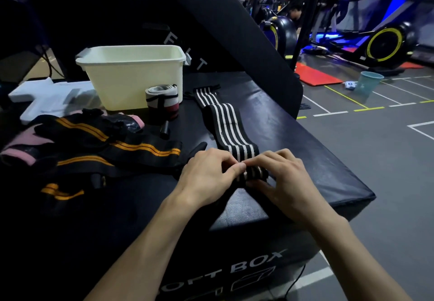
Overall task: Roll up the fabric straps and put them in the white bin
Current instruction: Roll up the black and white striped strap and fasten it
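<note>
A dim gym floor with exercise bikes lies behind a black padded box [305, 136] that serves as the work surface. Both thumbs and fingertips are curled round the small rolled end of a black-and-white striped strap [231, 124]: the left hand [206, 176] pinches it from one side, the right hand [281, 176] from the other, forearms reaching in from below. The roll sits near the box's front edge, with bare padding to its right. The strap's long axis runs away from the hands toward the white bin [133, 75]. A rolled grey strap [162, 102] stands just beside the bin; black-and-orange straps [112, 145] lie heaped to the left.
</note>
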### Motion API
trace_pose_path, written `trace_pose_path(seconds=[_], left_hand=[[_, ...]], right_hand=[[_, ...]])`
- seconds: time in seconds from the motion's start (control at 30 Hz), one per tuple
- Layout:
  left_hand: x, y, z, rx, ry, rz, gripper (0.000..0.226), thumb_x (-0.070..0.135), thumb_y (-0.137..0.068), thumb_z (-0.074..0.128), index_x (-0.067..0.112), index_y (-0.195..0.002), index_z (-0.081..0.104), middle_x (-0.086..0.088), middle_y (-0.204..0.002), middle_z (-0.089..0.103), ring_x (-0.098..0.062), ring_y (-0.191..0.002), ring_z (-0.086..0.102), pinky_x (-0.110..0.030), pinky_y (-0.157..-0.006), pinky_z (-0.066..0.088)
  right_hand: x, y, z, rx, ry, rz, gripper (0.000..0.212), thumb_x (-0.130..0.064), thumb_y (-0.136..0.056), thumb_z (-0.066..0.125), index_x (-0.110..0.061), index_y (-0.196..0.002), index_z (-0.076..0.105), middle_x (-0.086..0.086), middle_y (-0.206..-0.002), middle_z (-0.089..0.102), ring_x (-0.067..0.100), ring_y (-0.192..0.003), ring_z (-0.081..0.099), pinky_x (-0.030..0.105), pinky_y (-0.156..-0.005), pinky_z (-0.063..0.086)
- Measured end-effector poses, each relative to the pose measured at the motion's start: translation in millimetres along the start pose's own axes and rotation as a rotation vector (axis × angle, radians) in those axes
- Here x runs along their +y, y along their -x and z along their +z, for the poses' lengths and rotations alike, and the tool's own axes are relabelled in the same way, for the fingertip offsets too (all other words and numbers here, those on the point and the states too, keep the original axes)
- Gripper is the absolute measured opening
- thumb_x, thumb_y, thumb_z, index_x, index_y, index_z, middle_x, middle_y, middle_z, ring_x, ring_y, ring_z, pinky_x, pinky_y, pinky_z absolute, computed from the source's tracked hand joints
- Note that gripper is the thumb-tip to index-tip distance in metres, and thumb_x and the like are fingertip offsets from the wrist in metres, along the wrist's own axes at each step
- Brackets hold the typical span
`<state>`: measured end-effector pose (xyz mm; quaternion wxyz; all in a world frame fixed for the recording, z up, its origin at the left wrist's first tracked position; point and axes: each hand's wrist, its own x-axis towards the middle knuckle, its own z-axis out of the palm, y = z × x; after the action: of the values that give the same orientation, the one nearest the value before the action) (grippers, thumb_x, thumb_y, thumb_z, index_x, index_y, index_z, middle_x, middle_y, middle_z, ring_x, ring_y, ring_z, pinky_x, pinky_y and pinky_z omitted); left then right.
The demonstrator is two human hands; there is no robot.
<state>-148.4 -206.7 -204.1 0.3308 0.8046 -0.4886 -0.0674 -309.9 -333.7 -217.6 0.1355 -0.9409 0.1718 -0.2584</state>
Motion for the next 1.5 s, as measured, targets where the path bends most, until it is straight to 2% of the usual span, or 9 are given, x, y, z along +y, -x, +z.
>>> trace_pose_path(seconds=[0.1,0.27,0.37,0.5,0.8,1.07,1.23,1.43,1.5], left_hand=[[0.4,0.0,-2.2,0.003,0.013,0.035,0.024,0.056,-0.091,0.064,0.035,-0.089,0.077,0.012,-0.081,0.073,-0.012,-0.081,0.068,-0.041,-0.079,0.056],[1.8,5.0,-3.5,0.147,-0.014,0.358,0.015,0.040,-0.092,0.069,0.033,-0.104,0.075,0.016,-0.107,0.066,-0.007,-0.099,0.058,-0.035,-0.091,0.050],[-1.8,1.6,2.9,-0.048,0.060,0.425,0.031,0.038,-0.101,0.058,0.028,-0.127,0.072,0.014,-0.134,0.066,-0.006,-0.126,0.056,-0.035,-0.108,0.045],[-5.9,1.5,6.8,-0.304,0.013,0.299,0.040,0.055,-0.106,0.037,0.046,-0.135,0.062,0.022,-0.154,0.046,-0.001,-0.150,0.028,-0.035,-0.124,0.026],[6.4,-39.8,9.3,-0.444,-0.539,0.334,0.051,0.053,-0.108,0.019,0.050,-0.159,0.016,0.008,-0.172,0.007,-0.019,-0.159,-0.001,-0.042,-0.129,0.006],[-0.7,-92.3,11.9,-0.377,-0.503,0.480,0.042,0.069,-0.098,0.021,0.056,-0.129,0.047,0.026,-0.141,0.049,-0.015,-0.125,0.044,-0.044,-0.107,0.042],[-3.3,-107.6,14.2,-0.359,-0.318,0.544,0.035,0.067,-0.096,0.036,0.050,-0.113,0.062,0.026,-0.124,0.059,-0.014,-0.112,0.051,-0.041,-0.105,0.039],[-15.8,-117.9,5.2,-0.438,-0.057,0.561,0.024,0.049,-0.093,0.069,0.039,-0.113,0.077,0.016,-0.128,0.062,0.006,-0.123,0.048,-0.019,-0.110,0.028],[-18.6,-117.8,4.5,-0.463,-0.013,0.525,0.026,0.054,-0.089,0.072,0.046,-0.114,0.075,0.021,-0.131,0.058,0.003,-0.129,0.043,-0.022,-0.113,0.028]], right_hand=[[0.8,-4.3,6.9,0.010,0.119,-0.045,0.036,-0.035,-0.084,0.077,-0.040,-0.117,0.066,-0.020,-0.105,0.065,0.018,-0.098,0.052,0.043,-0.088,0.043],[7.7,1.7,-2.5,-0.032,0.060,-0.127,0.030,-0.053,-0.093,0.054,-0.041,-0.120,0.060,-0.022,-0.099,0.061,0.012,-0.093,0.045,0.041,-0.083,0.045],[5.3,10.7,-9.8,-0.081,-0.001,-0.144,0.031,-0.056,-0.095,0.049,-0.042,-0.122,0.056,-0.023,-0.097,0.058,0.011,-0.092,0.044,0.043,-0.082,0.048],[2.5,21.7,-21.9,-0.165,-0.094,-0.146,0.030,-0.055,-0.098,0.047,-0.044,-0.125,0.054,-0.023,-0.096,0.056,0.013,-0.092,0.047,0.030,-0.083,0.046],[-2.5,24.2,-24.6,-0.200,-0.101,-0.105,0.031,-0.050,-0.099,0.047,-0.030,-0.118,0.063,-0.020,-0.099,0.053,0.011,-0.095,0.048,0.030,-0.085,0.044],[-3.9,29.6,-25.5,-0.194,-0.134,-0.103,0.030,-0.048,-0.100,0.047,-0.032,-0.121,0.061,-0.021,-0.106,0.052,0.001,-0.098,0.041,0.018,-0.086,0.038],[-3.5,29.8,-24.4,-0.197,-0.120,-0.104,0.034,-0.051,-0.101,0.042,-0.032,-0.122,0.060,-0.019,-0.109,0.049,0.003,-0.101,0.043,0.019,-0.089,0.038],[-3.5,27.6,-23.1,-0.179,-0.124,-0.099,0.031,-0.045,-0.104,0.042,-0.027,-0.119,0.062,-0.014,-0.114,0.047,0.010,-0.106,0.049,0.032,-0.093,0.045],[-3.7,24.9,-20.3,-0.175,-0.108,-0.104,0.035,-0.046,-0.105,0.036,-0.027,-0.116,0.062,-0.014,-0.111,0.049,0.013,-0.102,0.049,0.037,-0.091,0.044]])
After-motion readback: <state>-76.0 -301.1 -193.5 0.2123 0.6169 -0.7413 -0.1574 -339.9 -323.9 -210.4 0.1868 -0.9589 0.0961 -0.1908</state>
